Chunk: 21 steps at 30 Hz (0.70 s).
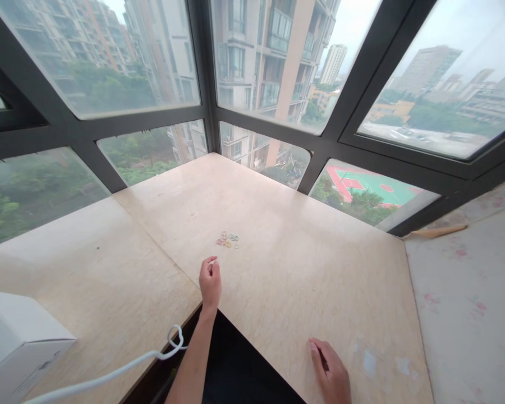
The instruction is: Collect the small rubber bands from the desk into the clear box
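A small cluster of thin coloured rings [224, 241], pink, yellow and bluish green, lies on the stone sill [273, 252] near its middle. One pale ring [236, 246] sits just to the right of the others. Closest to them is my left hand [210, 278], curled with thumb and fingertips drawn together, just on the near side of the cluster and apart from it. Farther right and nearer to me, my right hand [331, 370] is at the sill with its fingers bent in and the thumb against the index finger. Whatever either hand may hold is hidden or too small to name.
A white box [21, 336] stands at the left. From there a white cable [122, 367] runs toward my left forearm. Dark window frames [210, 112] border the sill's back, and a flowered wall [467, 297] bounds the right. A black surface [239, 365] shows below the sill's front corner.
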Each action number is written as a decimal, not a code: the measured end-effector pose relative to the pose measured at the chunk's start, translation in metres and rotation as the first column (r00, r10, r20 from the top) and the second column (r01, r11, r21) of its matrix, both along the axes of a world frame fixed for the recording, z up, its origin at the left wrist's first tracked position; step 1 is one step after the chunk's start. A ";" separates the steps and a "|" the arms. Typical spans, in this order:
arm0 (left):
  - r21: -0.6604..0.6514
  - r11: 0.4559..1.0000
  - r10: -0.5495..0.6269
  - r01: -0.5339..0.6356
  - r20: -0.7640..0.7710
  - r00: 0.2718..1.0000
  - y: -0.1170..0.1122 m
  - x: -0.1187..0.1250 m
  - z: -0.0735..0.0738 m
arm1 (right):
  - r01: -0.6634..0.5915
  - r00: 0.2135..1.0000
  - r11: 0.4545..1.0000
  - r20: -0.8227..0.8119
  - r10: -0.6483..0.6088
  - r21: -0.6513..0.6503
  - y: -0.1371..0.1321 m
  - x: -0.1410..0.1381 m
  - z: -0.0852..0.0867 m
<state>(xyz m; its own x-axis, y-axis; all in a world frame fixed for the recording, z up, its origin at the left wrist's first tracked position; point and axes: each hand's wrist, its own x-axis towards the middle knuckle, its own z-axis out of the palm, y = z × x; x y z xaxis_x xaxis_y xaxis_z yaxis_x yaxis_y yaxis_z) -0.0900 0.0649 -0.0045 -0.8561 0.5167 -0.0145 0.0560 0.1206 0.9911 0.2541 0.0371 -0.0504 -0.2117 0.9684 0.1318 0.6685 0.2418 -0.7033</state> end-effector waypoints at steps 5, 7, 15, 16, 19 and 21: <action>0.126 0.949 -0.305 0.289 0.128 0.944 -0.017 -0.044 0.030 | -0.019 1.000 1.000 0.022 0.018 0.021 0.001 0.001 -0.004; 0.119 0.805 -0.593 0.581 0.125 0.795 -0.037 -0.055 0.049 | -0.025 0.999 0.999 0.034 0.025 0.020 0.001 0.002 -0.004; 0.375 0.746 -0.619 0.549 0.089 0.780 -0.065 -0.067 0.080 | -0.006 0.999 1.000 0.038 0.005 0.015 0.000 -0.003 0.003; 0.397 0.777 -0.565 0.489 0.094 0.820 -0.058 -0.065 0.078 | -0.005 0.999 1.000 0.037 0.005 0.018 0.000 -0.003 0.003; 0.397 0.844 -0.428 0.361 0.092 0.899 -0.026 -0.060 0.066 | 0.000 0.999 1.000 0.034 -0.001 0.022 0.000 -0.003 0.003; 0.310 0.907 -0.314 0.284 0.050 0.948 0.000 -0.059 0.054 | 0.001 1.000 1.000 0.028 -0.002 0.022 0.000 -0.002 0.003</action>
<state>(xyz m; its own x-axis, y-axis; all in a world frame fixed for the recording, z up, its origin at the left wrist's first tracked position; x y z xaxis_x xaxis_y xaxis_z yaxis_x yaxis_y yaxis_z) -0.1489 0.0654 0.0493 -0.6627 0.7417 0.1036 -0.0536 -0.1850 0.9813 0.2516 0.0374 -0.0472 -0.2144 0.9656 0.1473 0.6881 0.2564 -0.6788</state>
